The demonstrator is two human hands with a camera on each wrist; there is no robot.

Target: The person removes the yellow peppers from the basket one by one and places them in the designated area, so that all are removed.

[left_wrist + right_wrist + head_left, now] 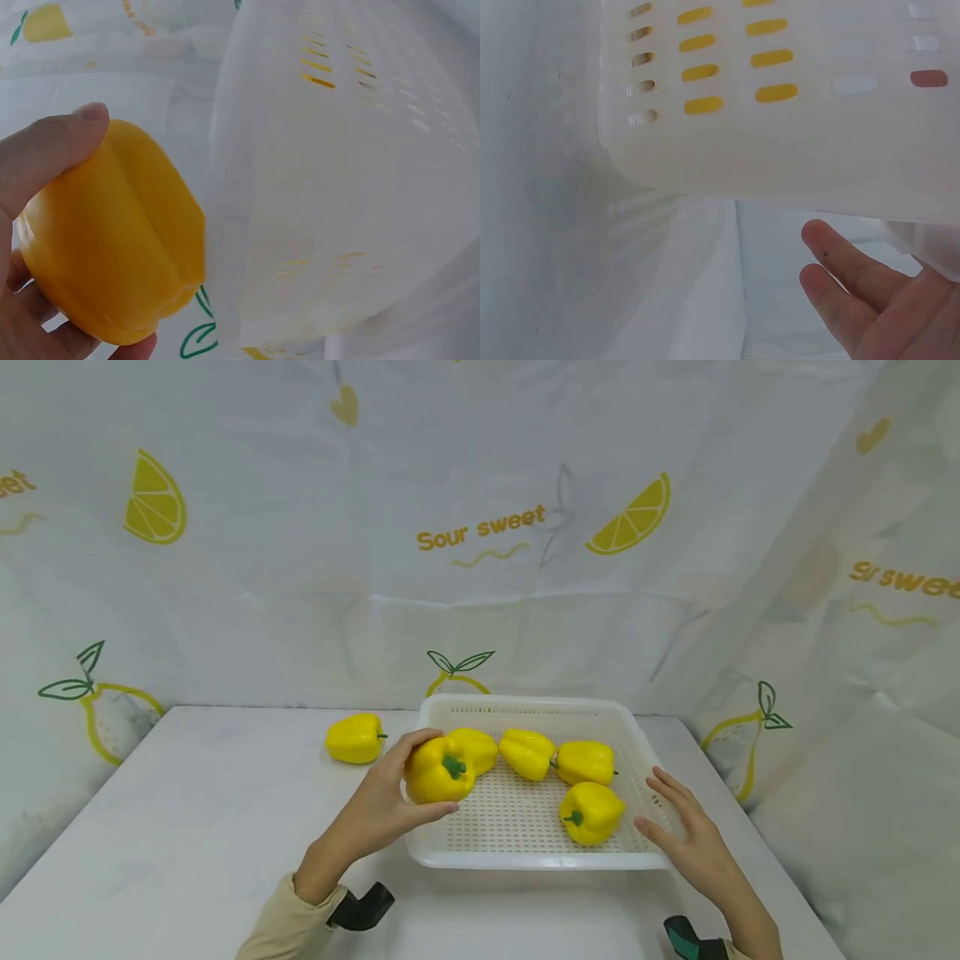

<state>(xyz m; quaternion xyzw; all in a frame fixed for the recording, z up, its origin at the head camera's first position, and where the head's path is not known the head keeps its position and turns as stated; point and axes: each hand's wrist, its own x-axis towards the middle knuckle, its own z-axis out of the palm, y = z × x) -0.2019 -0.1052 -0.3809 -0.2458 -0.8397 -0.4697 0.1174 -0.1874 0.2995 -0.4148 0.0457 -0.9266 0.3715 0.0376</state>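
Note:
My left hand (381,802) grips a yellow bell pepper (429,774) with its green stem facing the head camera, over the left rim of a white perforated basket (540,861). In the left wrist view, thumb and fingers wrap this pepper (112,232) right beside the basket's outer wall (337,187). Several more yellow peppers lie inside the basket, among them a front right one (592,815). My right hand (701,847) is at the basket's right side, its fingers extended and spread. Below the basket wall (765,165), the right wrist view shows those fingers (855,270) holding nothing.
Another yellow pepper (356,738) lies on the white table (187,827), left of the basket's back corner. A white sheet (300,610) printed with lemons hangs behind the table and along its right side.

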